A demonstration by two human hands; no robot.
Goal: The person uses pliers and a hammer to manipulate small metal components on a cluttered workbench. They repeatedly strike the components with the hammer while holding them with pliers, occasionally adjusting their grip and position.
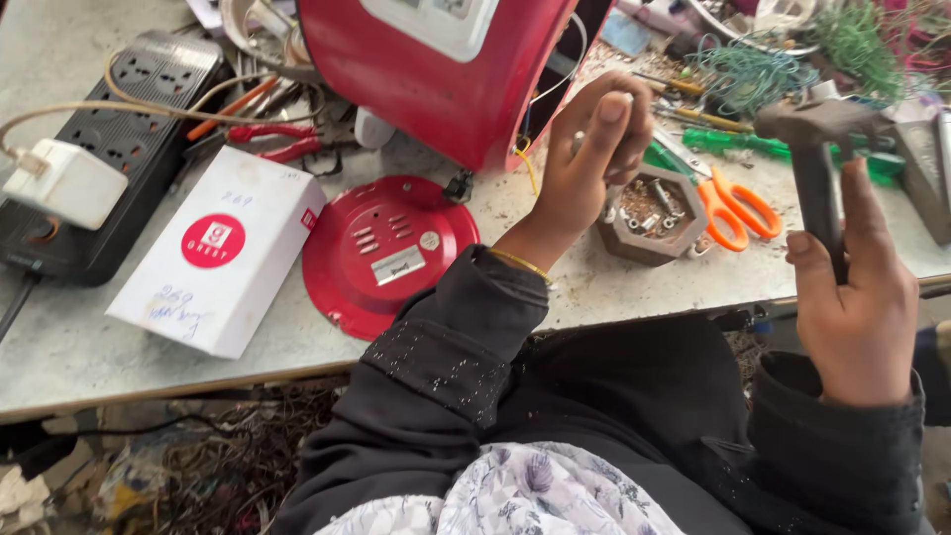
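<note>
A: Two hands up over the bench [614, 287]. Status on the right?

B: Right hand [860, 307] wrapped shut around the handle of a hammer [817, 163], head up, raised above the bench edge at far right. Firm grip, thumb along the handle.

A: Left?

B: Left hand [594, 163] fingers curled in, pinching something small and pale at the fingertips. Too small to identify. Held right against the lower edge of the red appliance shell [436, 84], which sits tilted on the bench.

A: Under the left hand?

B: Hexagonal dish [654, 213] with screws inside, just beside the wrist. Orange-handled scissors [738, 208] touching its right side. Green screwdriver [763, 147] further back, near the hammer head.

A: Rest of the bench?

B: Round red cover plate [386, 253] lying flat, in front of the shell. White box [223, 248] left of the plate, close to it. Black power strip [109, 149] at far left with a white plug adapter [64, 183] seated in it. Red pliers [272, 139] behind the box. Tangle of green wire [783, 64] at the back right.
</note>
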